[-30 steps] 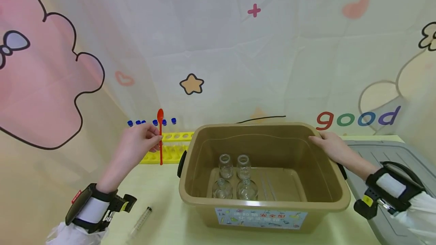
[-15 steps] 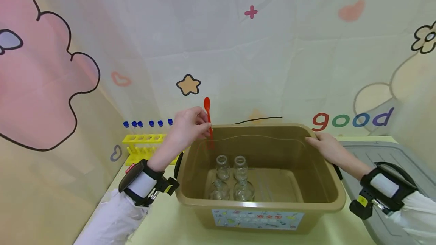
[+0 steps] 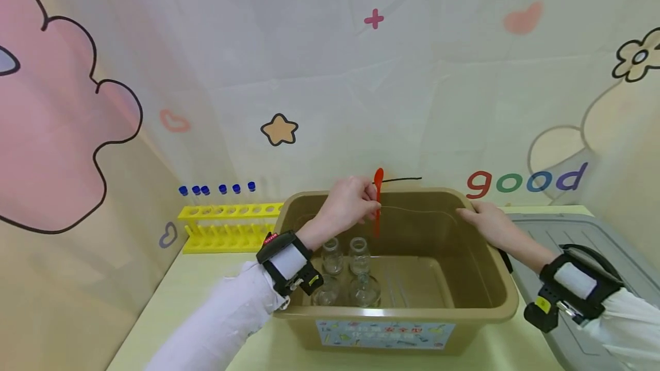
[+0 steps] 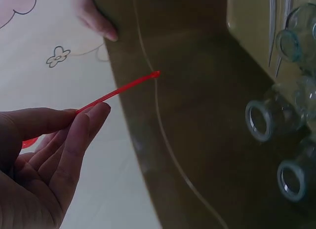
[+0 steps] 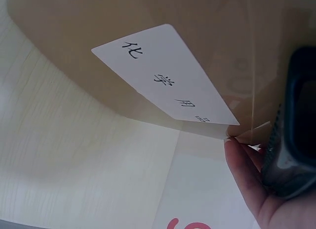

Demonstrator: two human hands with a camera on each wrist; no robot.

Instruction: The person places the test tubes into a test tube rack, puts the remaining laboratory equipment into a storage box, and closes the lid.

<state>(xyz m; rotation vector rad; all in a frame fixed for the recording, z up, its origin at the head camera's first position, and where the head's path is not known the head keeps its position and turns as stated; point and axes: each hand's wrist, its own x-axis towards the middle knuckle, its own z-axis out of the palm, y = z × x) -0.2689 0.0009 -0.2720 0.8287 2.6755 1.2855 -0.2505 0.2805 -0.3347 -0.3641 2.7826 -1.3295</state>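
My left hand (image 3: 353,202) pinches a red spoon (image 3: 378,190) by its handle, bowl up, above the brown plastic bin (image 3: 438,228). In the left wrist view the handle (image 4: 121,91) sticks out past thumb and fingertips toward the bin's wall, and the bowl is mostly hidden by the hand. My right hand (image 3: 490,222) grips the bin's right rim; the right wrist view has its fingers (image 5: 242,172) at the rim beside a dark handle (image 5: 279,165). Inside, on the left, stand several clear glass bottles (image 3: 359,256), with thin clear rods (image 3: 394,285) beside them.
A yellow test tube rack (image 3: 227,237) stands left of the bin, with blue-capped tubes (image 3: 223,189) behind it. To the right lies a large grey lid (image 3: 552,251). A patterned curtain (image 3: 319,85) hangs at the back of the table (image 3: 175,285).
The left hand has carried the red spoon rightward, from in front of the yellow rack to above the bin. The right hand has stayed on the rim.
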